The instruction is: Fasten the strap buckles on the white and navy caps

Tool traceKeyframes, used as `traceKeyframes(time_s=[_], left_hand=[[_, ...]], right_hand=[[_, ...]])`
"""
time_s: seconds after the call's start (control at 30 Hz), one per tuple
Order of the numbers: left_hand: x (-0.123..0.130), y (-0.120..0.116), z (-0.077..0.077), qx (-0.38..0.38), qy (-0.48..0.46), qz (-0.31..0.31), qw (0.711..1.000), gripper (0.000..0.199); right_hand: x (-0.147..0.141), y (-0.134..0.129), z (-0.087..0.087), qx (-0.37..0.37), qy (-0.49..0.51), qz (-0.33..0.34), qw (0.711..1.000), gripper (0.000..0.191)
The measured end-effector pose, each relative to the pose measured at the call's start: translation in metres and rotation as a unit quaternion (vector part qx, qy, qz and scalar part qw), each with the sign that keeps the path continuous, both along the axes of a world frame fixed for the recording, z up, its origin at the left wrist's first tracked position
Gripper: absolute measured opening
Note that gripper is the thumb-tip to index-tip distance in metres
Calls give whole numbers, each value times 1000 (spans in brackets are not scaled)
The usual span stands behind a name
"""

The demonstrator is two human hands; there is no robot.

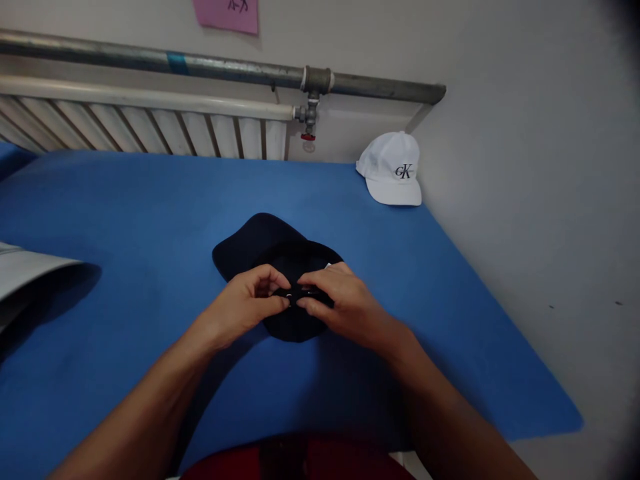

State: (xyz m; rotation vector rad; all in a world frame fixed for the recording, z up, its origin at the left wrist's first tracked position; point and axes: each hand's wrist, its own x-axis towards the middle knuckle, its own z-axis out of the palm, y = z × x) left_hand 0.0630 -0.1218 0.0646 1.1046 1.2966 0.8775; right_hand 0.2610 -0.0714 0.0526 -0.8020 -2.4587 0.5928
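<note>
A black baseball cap [263,239] lies upside down on the blue table, its brim pointing to the far left and its inside facing up. Both hands are at the strap [307,291] across its near side, which carries a small metal buckle. My left hand [250,297] pinches the strap's left part between thumb and fingers, right beside the buckle. From the other side, my right hand [345,297] pinches the strap's right part. The two sets of fingertips almost meet. A bit of white label shows by my right fingers.
A white cap [393,170] with black letters sits at the table's far right corner by the wall. At the left edge is part of a pale cap-like item [35,270]. A radiator [150,123], a metal pipe [230,72] and a red-handled valve [308,137] line the back of the blue table [150,200].
</note>
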Motion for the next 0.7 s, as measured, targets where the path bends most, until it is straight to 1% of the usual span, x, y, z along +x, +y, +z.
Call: traceKeyframes(time_s=[0.1,0.2,0.27,0.37,0.47,0.53,0.6,0.67,0.7], left_hand=[[1,-1,-4,5,6,-31,999,18],[1,-3,-4,32,43,-40,998,12],[0,-4,-3,45,54,-41,997,9],[-3,-4,-1,53,51,-44,996,9],[-5,-3,1,64,66,-52,994,11],[-6,-3,1,104,114,-40,987,14],[-6,-3,1,159,175,-25,971,15],[-5,-3,1,195,212,-26,957,15],[-5,-3,1,201,219,-33,954,16]], right_hand=[[-2,-1,-1,4,-2,3,1000,10],[-4,-3,-1,21,9,3,1000,3],[-3,-3,1,27,19,3,999,4],[1,-2,5,29,16,9,999,10],[5,1,8,49,10,16,999,6],[7,3,9,65,12,15,998,5],[8,3,10,74,15,6,997,4],[9,3,12,77,15,-3,997,6],[10,3,12,78,14,-4,997,7]])
